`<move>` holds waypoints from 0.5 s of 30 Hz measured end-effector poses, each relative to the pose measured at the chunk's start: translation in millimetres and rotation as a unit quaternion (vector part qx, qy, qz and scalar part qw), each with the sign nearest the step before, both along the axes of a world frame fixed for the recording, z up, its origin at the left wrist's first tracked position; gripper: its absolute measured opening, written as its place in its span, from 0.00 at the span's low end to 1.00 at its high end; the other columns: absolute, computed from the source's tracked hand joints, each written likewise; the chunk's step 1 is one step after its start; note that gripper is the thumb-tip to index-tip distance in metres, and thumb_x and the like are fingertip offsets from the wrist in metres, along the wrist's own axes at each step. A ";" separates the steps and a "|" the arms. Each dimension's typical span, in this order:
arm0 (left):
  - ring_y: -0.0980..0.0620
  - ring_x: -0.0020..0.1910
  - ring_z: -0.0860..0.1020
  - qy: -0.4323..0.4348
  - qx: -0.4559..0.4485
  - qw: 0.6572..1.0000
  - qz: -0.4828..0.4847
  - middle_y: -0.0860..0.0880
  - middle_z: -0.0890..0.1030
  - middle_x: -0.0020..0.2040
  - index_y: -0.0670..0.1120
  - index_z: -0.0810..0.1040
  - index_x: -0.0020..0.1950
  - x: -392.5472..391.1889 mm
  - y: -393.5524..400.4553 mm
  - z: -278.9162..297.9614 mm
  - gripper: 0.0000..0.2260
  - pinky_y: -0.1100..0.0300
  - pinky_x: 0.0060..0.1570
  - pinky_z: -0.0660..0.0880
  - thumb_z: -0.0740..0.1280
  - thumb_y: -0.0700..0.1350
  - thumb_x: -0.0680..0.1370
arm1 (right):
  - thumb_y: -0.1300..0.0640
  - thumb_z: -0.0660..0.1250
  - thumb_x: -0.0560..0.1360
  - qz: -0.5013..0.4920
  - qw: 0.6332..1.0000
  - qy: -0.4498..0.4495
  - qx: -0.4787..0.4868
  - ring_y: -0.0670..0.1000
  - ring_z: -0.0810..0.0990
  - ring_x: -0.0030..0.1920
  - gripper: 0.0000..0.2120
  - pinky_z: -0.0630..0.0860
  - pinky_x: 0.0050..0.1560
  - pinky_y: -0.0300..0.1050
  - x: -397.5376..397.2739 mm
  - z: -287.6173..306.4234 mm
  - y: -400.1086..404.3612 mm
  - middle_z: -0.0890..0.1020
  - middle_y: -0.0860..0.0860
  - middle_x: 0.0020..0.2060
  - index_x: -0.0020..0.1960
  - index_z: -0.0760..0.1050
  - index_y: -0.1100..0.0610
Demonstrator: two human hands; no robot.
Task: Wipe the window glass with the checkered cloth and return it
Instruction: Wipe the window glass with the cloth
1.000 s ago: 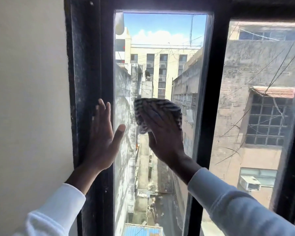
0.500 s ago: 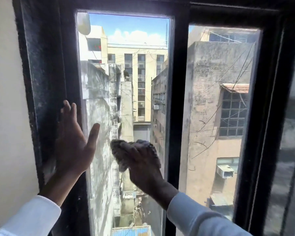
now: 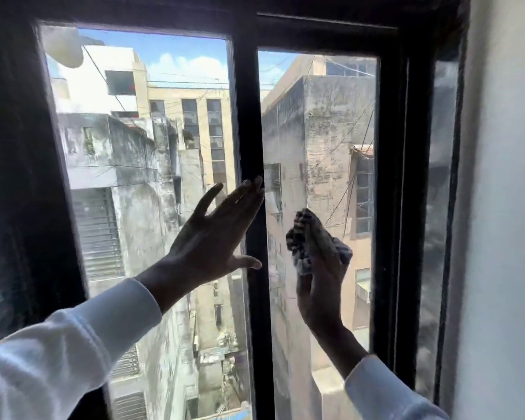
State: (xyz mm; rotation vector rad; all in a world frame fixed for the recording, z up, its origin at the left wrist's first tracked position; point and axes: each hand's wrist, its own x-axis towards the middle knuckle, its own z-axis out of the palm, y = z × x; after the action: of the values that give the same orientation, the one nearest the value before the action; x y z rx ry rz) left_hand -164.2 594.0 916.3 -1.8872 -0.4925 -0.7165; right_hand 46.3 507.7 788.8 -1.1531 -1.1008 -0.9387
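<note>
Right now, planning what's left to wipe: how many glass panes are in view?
3: left pane, middle pane under the cloth, narrow right pane.

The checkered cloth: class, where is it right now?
The checkered cloth is bunched in the right hand against the right-hand pane, right of the dark centre bar.

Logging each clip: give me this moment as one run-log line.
phase: wiping | right hand: checkered cloth on right pane | left hand: open, fingertips at centre frame bar | cloth not returned
</note>
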 end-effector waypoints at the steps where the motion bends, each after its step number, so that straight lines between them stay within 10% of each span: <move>1: 0.47 0.91 0.52 -0.005 0.006 1.000 0.010 0.43 0.48 0.93 0.41 0.48 0.92 2.6 1.8 -3.5 0.57 0.42 0.87 0.45 0.60 0.78 0.77 | 0.62 0.65 0.88 -0.017 0.999 0.014 -0.036 0.55 0.72 0.83 0.24 0.64 0.86 0.55 14.6 0.4 8.8 0.71 0.53 0.86 0.84 0.72 0.62; 7: 0.49 0.91 0.54 -0.043 -0.002 0.999 0.011 0.45 0.47 0.93 0.42 0.47 0.92 14.3 6.6 -15.9 0.60 0.42 0.83 0.49 0.65 0.77 0.73 | 0.44 0.64 0.87 -0.061 0.941 -0.216 -0.253 0.53 0.64 0.89 0.31 0.65 0.86 0.62 55.4 -29.9 35.2 0.65 0.46 0.89 0.89 0.64 0.47; 11: 0.50 0.91 0.54 -0.056 0.006 0.998 0.029 0.44 0.47 0.93 0.41 0.46 0.92 16.0 5.8 -20.4 0.60 0.41 0.83 0.51 0.63 0.78 0.73 | 0.41 0.63 0.89 0.004 0.989 -0.101 -0.110 0.50 0.76 0.79 0.19 0.71 0.81 0.64 64.7 63.1 42.6 0.78 0.41 0.77 0.80 0.71 0.36; 15: 0.51 0.92 0.50 -0.054 -0.022 0.998 0.032 0.46 0.43 0.93 0.43 0.42 0.92 16.1 3.0 -19.1 0.61 0.42 0.82 0.47 0.64 0.78 0.73 | 0.44 0.61 0.90 -0.021 0.976 -0.136 -0.169 0.45 0.62 0.89 0.29 0.66 0.85 0.64 53.2 -27.7 33.4 0.63 0.36 0.87 0.89 0.58 0.38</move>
State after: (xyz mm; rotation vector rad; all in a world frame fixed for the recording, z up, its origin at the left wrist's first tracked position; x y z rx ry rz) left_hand -148.1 597.0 897.2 -1.8721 -0.6398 -0.7735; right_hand 99.6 541.1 761.0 -1.3529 -1.5064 -0.9857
